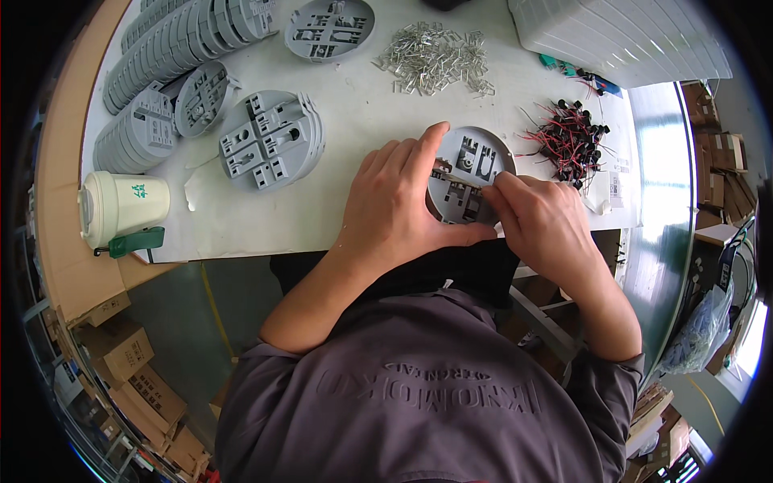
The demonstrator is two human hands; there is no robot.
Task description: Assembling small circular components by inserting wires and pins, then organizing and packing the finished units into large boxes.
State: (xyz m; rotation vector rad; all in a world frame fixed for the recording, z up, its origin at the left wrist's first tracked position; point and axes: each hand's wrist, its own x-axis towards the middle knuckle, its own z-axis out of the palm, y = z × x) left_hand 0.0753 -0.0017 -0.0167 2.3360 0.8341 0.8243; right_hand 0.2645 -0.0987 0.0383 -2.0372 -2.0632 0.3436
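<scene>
Near the table's front edge, my left hand (388, 200) grips a round grey plastic base (477, 153) by its left rim, thumb below and fingers above. The base is tilted, and its face shows moulded slots and raised blocks. My right hand (547, 221) is closed in a pinch at the base's right side, fingertips against its middle. Whatever lies in that pinch is hidden by the fingers. Beyond the base lies a loose heap of small U-shaped metal clips (435, 58). To its right is a tangle of black parts with red and black wires (570, 143).
Stacked grey bases (270, 145) stand left of my hands, with long rows of grey discs (173, 56) behind. Another base (330, 30) lies at the back. A cream lidded cup (129, 205) stands at the front left corner. A white plastic bin (616, 36) occupies the back right.
</scene>
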